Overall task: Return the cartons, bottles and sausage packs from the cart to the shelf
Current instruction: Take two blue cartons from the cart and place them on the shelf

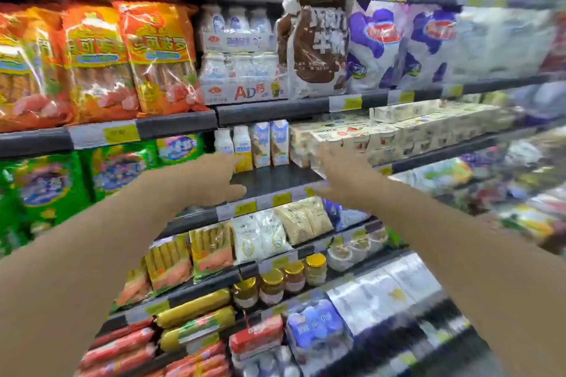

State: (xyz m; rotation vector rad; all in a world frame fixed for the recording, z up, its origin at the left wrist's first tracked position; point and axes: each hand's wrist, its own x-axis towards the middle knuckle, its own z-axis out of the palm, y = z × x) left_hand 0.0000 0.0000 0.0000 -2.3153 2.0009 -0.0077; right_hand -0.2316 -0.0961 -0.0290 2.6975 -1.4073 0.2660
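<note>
The shelf [269, 180] is a tall dark multi-tier unit with yellow price tags along each front rail; the picture is blurred toward its right edge. On the upper left tier stand large orange sausage packs [95, 61], upright and pressed side by side, with pink sausages visible through clear windows. On the middle tier, a row of pale flat cartons [352, 138] runs off to the right, stacked close together with small red print on their fronts. Left of them, at the back of the same tier, stand two slim white-and-blue cartons [271, 144] and two small white bottles [234, 145], one with a yellow lower label. The near part of this tier in front of them is bare dark board. The left hand [214, 180] reaches over that board, fingers open and spread, gripping nothing, fingertips near the bottles. The right hand [340, 174] is also open and unloaded, resting against the pale cartons' near left corner.
</note>
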